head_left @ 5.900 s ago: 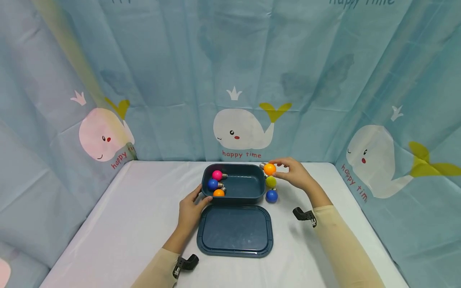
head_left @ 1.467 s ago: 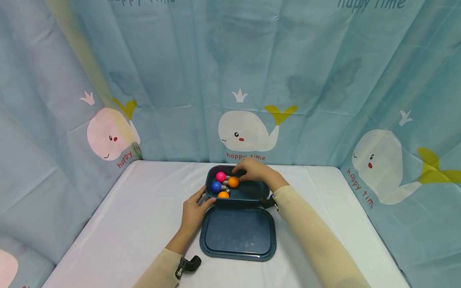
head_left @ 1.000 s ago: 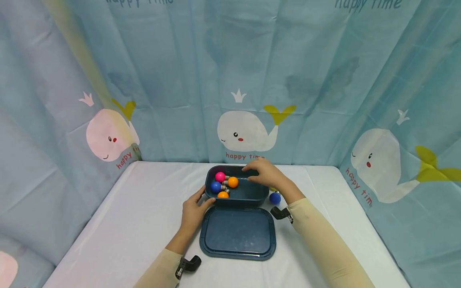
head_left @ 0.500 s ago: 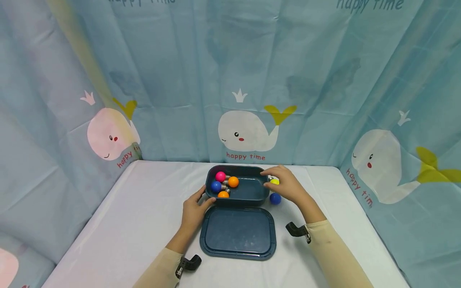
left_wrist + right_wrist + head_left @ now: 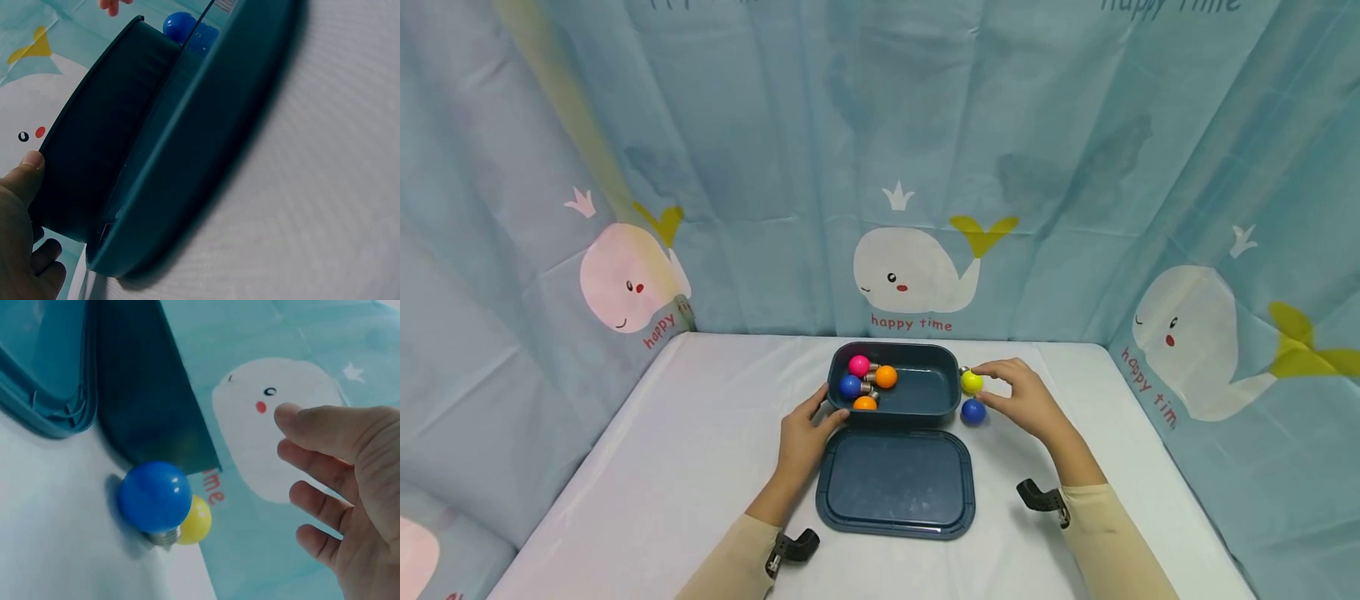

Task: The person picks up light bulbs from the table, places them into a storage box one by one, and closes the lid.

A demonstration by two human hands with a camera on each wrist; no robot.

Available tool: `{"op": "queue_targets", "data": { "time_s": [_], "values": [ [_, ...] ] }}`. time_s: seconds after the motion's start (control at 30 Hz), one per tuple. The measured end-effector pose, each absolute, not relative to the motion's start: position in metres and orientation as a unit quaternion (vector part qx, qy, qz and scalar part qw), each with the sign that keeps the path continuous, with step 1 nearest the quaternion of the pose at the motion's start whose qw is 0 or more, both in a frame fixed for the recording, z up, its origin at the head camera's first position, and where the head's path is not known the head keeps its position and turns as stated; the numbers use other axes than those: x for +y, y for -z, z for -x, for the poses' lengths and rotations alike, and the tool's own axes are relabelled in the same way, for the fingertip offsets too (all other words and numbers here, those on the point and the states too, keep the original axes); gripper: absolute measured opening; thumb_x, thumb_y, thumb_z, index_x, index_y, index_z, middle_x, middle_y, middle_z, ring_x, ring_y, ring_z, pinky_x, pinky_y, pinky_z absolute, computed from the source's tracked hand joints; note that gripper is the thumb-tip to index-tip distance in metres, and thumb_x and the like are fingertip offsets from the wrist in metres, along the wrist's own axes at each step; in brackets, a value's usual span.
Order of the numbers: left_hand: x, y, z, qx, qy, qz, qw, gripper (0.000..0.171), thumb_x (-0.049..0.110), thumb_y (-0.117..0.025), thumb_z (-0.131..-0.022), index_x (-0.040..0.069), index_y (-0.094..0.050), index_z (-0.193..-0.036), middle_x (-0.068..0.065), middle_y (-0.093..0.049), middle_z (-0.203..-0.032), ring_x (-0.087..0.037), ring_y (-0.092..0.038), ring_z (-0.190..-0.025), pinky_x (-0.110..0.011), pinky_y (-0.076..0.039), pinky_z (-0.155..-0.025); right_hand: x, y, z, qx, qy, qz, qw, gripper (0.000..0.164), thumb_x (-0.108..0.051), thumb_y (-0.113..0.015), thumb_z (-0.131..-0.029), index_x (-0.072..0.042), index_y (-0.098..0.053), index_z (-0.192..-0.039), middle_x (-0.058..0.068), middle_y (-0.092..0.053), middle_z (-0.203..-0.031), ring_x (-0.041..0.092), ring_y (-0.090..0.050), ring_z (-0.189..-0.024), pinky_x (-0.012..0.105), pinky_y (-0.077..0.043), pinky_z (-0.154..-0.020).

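Observation:
My left hand (image 5: 801, 437) holds the dark blue plastic box (image 5: 925, 390) at its near left corner, thumb on the near rim and fingers round the side. Inside, at the left, lie a pink light bulb (image 5: 859, 366), a blue one (image 5: 850, 387) and two orange bulbs (image 5: 886, 377). To the right of the box, a yellow bulb (image 5: 972, 382) and another blue bulb (image 5: 973, 411) rest on the table. My right hand (image 5: 1024, 402) is beside the yellow bulb, thumb and fingers apart; the right wrist view shows nothing between them (image 5: 344, 469).
A flat dark blue lid (image 5: 895, 483) lies in front of the box on the white tablecloth (image 5: 715, 442). Behind the table hangs a light blue curtain (image 5: 760, 275) printed with whales. Each wrist wears a small black camera (image 5: 1041, 497).
My right hand has put an orange bulb from the table into the box, let go and moved back right to the yellow bulb. The left hand keeps its place on the box.

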State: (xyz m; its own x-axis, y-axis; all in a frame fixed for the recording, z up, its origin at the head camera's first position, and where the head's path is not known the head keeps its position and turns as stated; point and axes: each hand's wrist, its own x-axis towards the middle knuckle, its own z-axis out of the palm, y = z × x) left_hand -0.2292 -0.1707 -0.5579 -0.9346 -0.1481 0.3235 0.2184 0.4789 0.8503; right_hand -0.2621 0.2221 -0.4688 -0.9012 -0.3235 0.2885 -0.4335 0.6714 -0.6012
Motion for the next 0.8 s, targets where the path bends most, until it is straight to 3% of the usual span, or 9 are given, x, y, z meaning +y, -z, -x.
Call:
{"op": "queue_targets", "data": {
  "time_s": [0.8],
  "values": [
    [-0.169,0.555,0.226,-0.837,0.516,0.026,0.182,0.07,0.04,-0.082,-0.087,0.011,-0.058,-0.147,-0.007,-0.059,-0.147,-0.034,-0.057,-0.135,-0.049,-0.047,-0.111,0.244,0.509,0.272,-0.894,-0.345,-0.285,0.02,0.05,-0.011,-0.085,-0.084,-0.013,-0.07,-0.132,0.0,-0.068,-0.133,0.027,-0.055,-0.123,0.059,-0.044,-0.107]
  ]
}}
